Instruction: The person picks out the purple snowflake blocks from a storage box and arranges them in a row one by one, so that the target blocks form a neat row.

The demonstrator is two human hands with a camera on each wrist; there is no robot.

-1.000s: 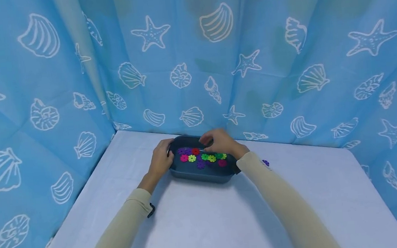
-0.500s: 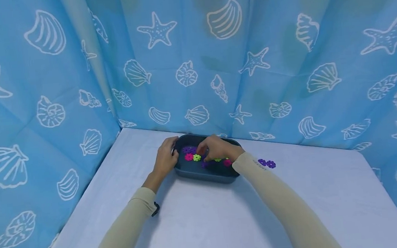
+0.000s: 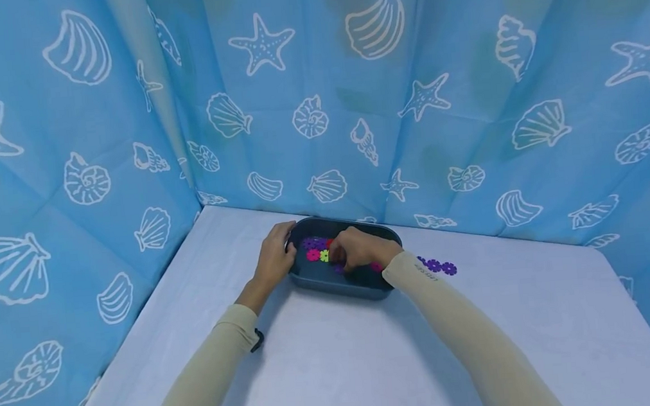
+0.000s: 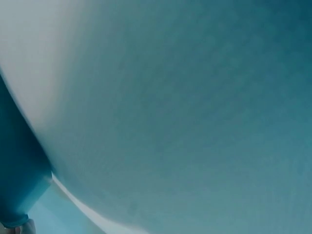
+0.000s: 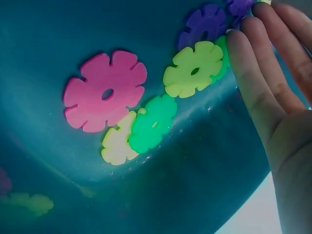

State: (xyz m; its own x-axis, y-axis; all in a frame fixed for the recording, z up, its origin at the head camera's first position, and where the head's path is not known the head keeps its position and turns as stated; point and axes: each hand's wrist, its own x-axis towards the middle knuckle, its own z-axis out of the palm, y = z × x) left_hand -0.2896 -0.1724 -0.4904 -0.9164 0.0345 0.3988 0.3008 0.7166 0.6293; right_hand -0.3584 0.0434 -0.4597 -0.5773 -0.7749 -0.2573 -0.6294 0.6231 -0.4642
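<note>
In head view, your left hand grips the dark tub at its left end, your right hand is inside it among flower discs, with purple discs beside the tub's right end; left wrist view is blurred; in right wrist view, I cannot tell if your fingers pinch one.

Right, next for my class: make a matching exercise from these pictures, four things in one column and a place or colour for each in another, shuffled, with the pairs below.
Things
1. Left hand
2. Right hand
3. Discs beside the right sleeve
4. Curtain

Place or colour
A. Blue, with white shells and starfish
B. Down inside the tub
C. Purple, on the white table
D. At the tub's left end

Pairs: 1-D, 2-B, 3-C, 4-A
</note>
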